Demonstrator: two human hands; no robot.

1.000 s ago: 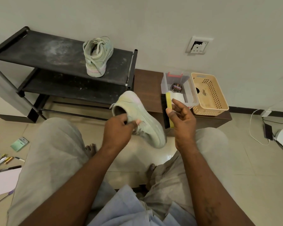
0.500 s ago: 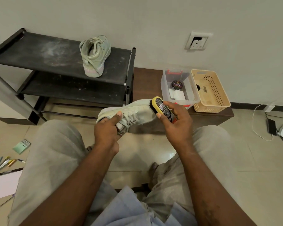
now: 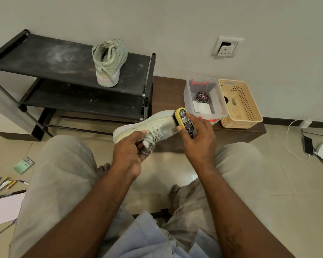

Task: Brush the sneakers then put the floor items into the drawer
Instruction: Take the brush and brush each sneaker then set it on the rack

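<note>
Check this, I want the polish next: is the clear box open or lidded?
Open: no lid covers the clear box; the polish tin shows plainly inside it.

Both forearms bare, entering from 6 o'clock, angled toward each other. Left hand (image 3: 131,151) curled round sneaker (image 3: 157,123), thumb on its side. Right hand (image 3: 199,140) at its 2 o'clock, fingers wrapped round brush (image 3: 185,120). Knees spread wide.
</note>
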